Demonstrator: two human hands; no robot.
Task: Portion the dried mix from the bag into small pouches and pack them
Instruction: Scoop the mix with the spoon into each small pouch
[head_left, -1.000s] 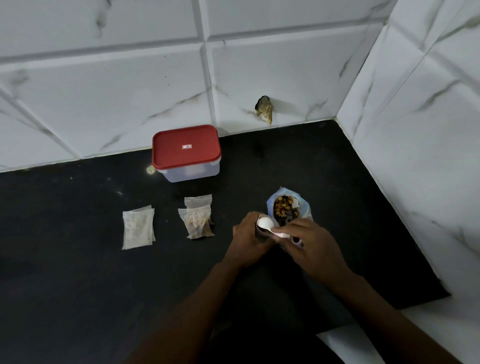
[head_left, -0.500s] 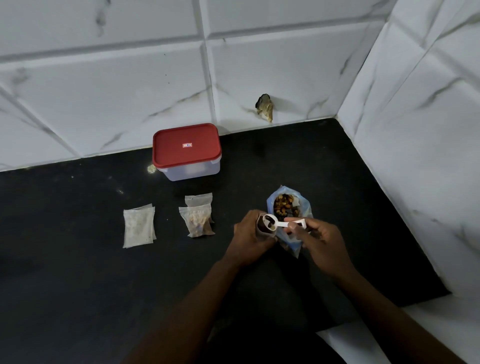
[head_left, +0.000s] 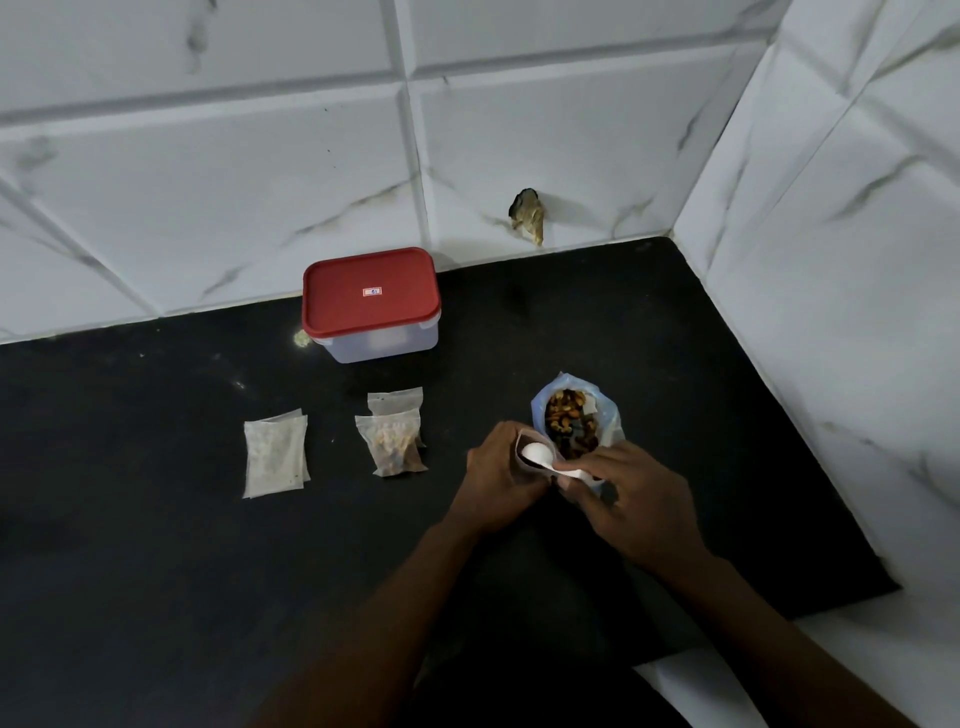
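Dried mix (head_left: 568, 422) fills the open bluish bag (head_left: 609, 415), which stands on the black tabletop (head_left: 156, 571) just behind our hands, toward the right. Our left hand (head_left: 500, 480) curls its fingers round a small pouch (head_left: 521, 442), so only the pouch's upper edge shows and we cannot see what is inside. Our right hand (head_left: 635, 501) pinches the handle of a white spoon (head_left: 539, 456); its bowl sits at the pouch's mouth, the handle's end is hidden under the fingers, and we cannot tell whether the spoon carries anything. To the left lie filled pouches (head_left: 394, 448), at least two overlapping, their contents dim. Farther left lies a flat pale stack of pouches (head_left: 274, 457) whose number we cannot make out. A clear container (head_left: 382, 345) with a red lid (head_left: 370, 299) stands by the tiled wall (head_left: 260, 208), its contents blurred. Our forearms (head_left: 389, 597) are cut off at the lower edge.
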